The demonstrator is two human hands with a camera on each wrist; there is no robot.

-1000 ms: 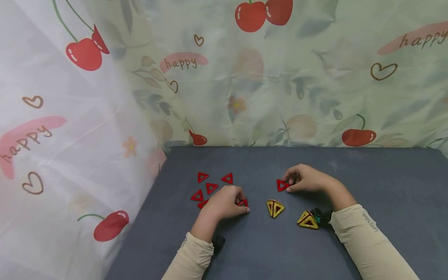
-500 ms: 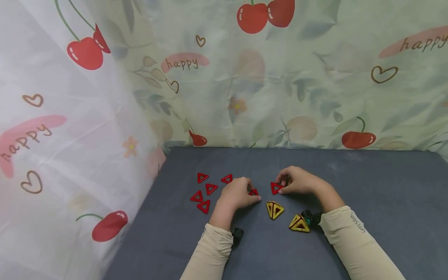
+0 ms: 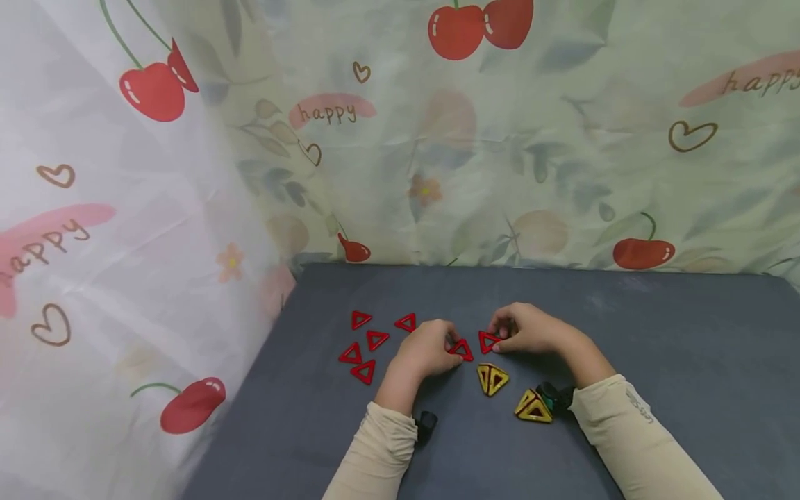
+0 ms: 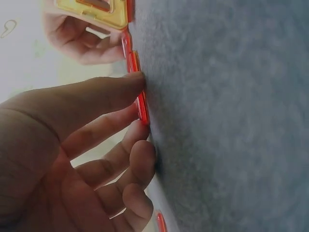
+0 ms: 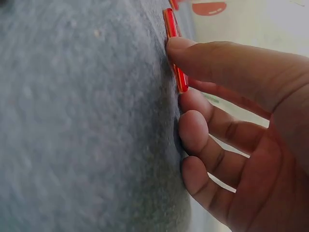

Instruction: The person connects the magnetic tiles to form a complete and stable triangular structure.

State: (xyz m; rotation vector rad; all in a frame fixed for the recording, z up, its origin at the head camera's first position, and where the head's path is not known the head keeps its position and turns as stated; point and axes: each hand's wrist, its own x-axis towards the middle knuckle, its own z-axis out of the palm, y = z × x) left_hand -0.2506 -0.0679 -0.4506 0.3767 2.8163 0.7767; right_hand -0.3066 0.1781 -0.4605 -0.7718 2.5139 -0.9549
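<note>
One red plastic triangle frame is pinched by the left hand, another red one by the right hand; yellow triangular plastic pieces sit nearer.

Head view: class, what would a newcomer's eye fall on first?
Probably the big red cherries printed on the cloth behind the table. Next, mid-table, the left hand pinching a red triangle and the right hand another, with yellow shapes nearer the camera.

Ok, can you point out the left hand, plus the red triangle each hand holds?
Left hand [image 3: 428, 349]: head view, back of the hand.
Left triangle [image 4: 141, 105]: left wrist view, exposed thin edge.
Right triangle [image 5: 172, 24]: right wrist view, exposed thin edge.
</note>
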